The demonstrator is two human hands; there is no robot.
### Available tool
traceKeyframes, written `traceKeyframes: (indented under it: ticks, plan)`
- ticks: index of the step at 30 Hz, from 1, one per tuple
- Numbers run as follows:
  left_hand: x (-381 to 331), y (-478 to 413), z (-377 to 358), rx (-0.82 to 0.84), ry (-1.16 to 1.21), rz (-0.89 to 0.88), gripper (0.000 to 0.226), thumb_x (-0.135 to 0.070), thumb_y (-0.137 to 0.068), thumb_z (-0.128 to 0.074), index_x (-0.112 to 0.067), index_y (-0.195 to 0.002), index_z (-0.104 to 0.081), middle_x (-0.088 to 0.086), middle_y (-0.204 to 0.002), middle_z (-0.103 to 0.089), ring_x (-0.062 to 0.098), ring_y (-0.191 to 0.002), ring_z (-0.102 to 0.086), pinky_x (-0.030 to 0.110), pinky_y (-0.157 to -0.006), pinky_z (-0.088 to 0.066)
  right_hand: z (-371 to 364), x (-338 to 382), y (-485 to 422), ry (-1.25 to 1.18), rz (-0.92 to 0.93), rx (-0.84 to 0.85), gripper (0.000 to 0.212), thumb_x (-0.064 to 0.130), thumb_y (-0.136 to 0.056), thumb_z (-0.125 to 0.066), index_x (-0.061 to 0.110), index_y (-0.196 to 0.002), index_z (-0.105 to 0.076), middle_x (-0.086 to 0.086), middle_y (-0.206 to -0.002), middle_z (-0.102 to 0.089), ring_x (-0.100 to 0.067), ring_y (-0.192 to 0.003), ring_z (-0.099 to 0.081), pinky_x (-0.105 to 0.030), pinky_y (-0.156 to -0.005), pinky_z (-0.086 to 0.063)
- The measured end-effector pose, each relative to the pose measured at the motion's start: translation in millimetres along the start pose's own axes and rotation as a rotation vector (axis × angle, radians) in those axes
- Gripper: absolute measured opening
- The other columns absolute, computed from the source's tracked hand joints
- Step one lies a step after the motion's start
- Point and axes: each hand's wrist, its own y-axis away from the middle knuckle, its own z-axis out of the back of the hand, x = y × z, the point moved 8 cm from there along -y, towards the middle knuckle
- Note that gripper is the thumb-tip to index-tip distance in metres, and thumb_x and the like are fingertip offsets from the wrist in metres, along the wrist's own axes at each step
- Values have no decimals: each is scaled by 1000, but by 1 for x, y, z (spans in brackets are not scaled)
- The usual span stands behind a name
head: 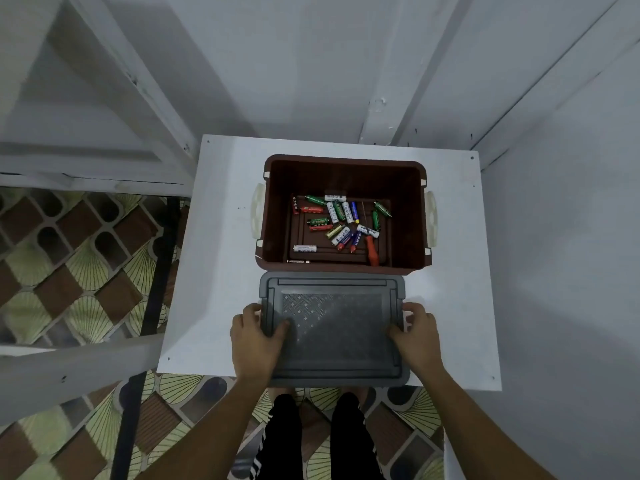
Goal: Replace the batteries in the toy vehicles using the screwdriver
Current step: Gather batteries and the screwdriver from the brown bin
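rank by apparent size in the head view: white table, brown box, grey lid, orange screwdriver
1. white table
2. brown box and grey lid, about alike; lid sits nearer the camera, so unranked
3. orange screwdriver

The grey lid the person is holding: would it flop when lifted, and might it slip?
The grey lid probably stays stiff: it has a raised rim and ribs and looks flat between the left hand and right hand. It seems thin plastic, so likely light. Its textured centre may give the thumbs some grip.
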Motion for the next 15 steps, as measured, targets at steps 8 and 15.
traceKeyframes:
  ticks: [8, 15]
  plan:
    - [-135, 23, 53, -7, 237, -639, 10, -15, -86, -68, -16, -96, -65, -6, -82, -62, 7, -77, -59, 16, -62, -48, 25, 112, 18, -140, 283, 170, 14, 16, -88, -68, 22, -100, -63, 8, -86, -63, -3, -80, -59, -9, -69, -45]
    - [-188, -86, -18, 508, -39, -382, 62, -17, -77, -83, -16, -133, -56, 7, -127, -57, 21, -114, -59, 32, -98, -49, 4, 170, -66, 118, 346, 239, 30, 4, -86, -67, 15, -113, -62, -2, -101, -59, -17, -91, -59, -25, -80, -51]
